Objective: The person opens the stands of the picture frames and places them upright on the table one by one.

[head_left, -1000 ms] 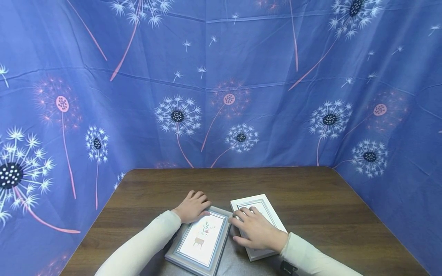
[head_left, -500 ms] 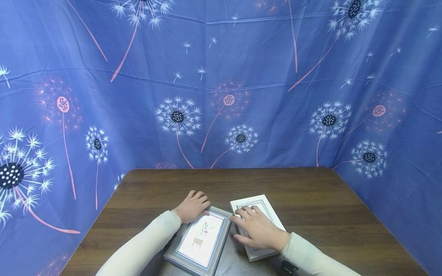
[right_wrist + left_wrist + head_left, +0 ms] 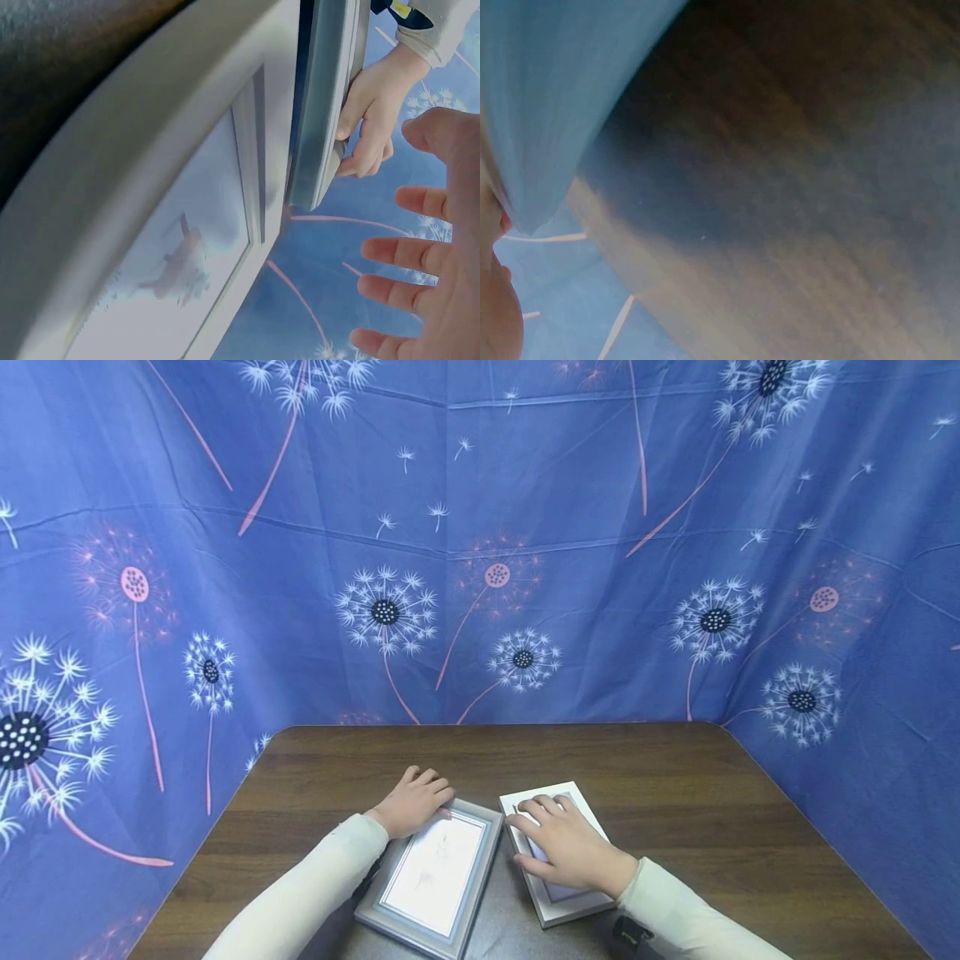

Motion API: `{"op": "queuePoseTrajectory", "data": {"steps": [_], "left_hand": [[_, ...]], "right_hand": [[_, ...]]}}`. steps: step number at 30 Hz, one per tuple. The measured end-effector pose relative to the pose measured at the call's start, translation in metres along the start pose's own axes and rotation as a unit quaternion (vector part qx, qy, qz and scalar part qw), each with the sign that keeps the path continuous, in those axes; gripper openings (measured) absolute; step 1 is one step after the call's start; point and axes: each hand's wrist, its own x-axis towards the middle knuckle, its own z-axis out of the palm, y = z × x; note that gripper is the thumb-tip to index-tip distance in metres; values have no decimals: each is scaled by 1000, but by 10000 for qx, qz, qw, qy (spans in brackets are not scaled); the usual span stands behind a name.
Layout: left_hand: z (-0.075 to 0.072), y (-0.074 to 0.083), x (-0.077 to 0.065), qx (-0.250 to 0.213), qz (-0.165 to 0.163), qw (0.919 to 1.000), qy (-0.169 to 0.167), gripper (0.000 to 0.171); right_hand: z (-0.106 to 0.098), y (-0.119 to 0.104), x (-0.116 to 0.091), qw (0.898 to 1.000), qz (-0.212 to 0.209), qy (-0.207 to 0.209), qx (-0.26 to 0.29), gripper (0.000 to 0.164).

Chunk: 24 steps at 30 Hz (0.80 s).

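My left hand (image 3: 415, 802) grips a grey picture frame (image 3: 488, 860) by its far left corner. Glare nearly washes out the print behind its glass. In the right wrist view, the left thumb and fingers (image 3: 365, 139) pinch that frame's edge. The left wrist view shows the grey frame's side (image 3: 547, 90) close up and part of the hand (image 3: 499, 311). To the right is a white picture frame (image 3: 577, 910). My right hand (image 3: 562, 843) is over it, fingers spread. The right wrist view shows those fingers (image 3: 401, 255) straight and apart from the white frame (image 3: 281, 82).
Both frames are side by side near the front of a dark wooden table (image 3: 660, 777), with a narrow gap between them. A blue cloth (image 3: 600, 610) with dandelion prints hangs behind and at both sides of the table.
The grey frame and my left hand have shifted slightly away and left, and glare now covers its print. My right hand has moved slightly up and right over the white frame.
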Motion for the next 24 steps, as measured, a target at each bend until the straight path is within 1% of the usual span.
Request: {"op": "queuePoseTrajectory", "data": {"steps": [3,9,12,18,24], "left_hand": [[-5,-1,0,-83,-22,10000,46,33],[-18,-1,0,-224,-88,9997,-85,30],[-22,-2,0,-190,-78,9997,-99,28],[-26,-4,-1,-84,-94,9999,-20,29],[-32,-4,-3,-68,-1,9999,115,28]], "right_hand": [[-2,3,0,10000,12,40,-29,47],[-7,9,-1,9999,124,114,-10,47],[-9,14,-2,9997,220,116,30,46],[-15,23,-6,9991,404,142,7,45],[-19,31,-11,9978,620,218,80,46]]}}
